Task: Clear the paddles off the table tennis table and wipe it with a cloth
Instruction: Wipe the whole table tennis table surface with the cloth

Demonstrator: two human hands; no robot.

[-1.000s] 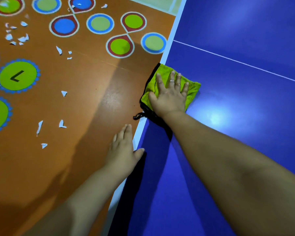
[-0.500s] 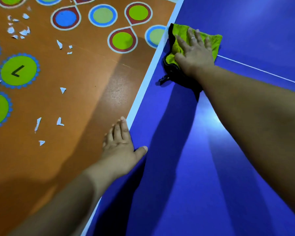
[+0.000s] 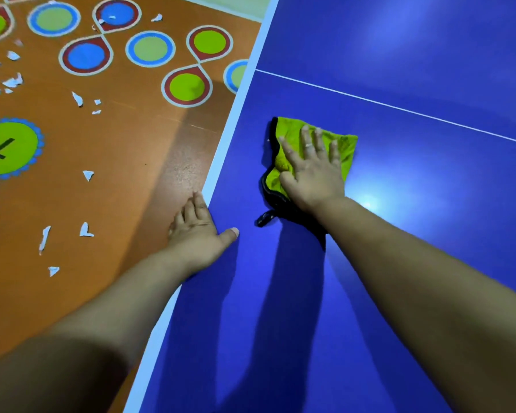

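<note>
Here the right hand (image 3: 313,171) lies flat on a green cloth (image 3: 348,150), fingers straight and spread, palm pressing it down rather than gripping it. There is a ring on one finger. The cloth is bunched and folded, with a black trim along its left side and a small black loop (image 3: 265,217) trailing from its near corner. It sits on the blue surface (image 3: 399,263), near the left edge and just on the near side of the thin white line (image 3: 399,108) that crosses the top from left to far right.

The left hand (image 3: 200,234) rests on the white border (image 3: 221,162) at the left edge of the surface, nearer than the cloth and apart from it. Its thumb lies out flat on the blue, its fingers reach past the edge, and it holds nothing. Both bare forearms stretch in from the near side and cast dark shadows on the top.

To the left and below is an orange floor (image 3: 116,174) painted with green and blue circles, one green circle (image 3: 9,147) carrying a black mark. White paper scraps (image 3: 87,229) lie scattered across it.
</note>
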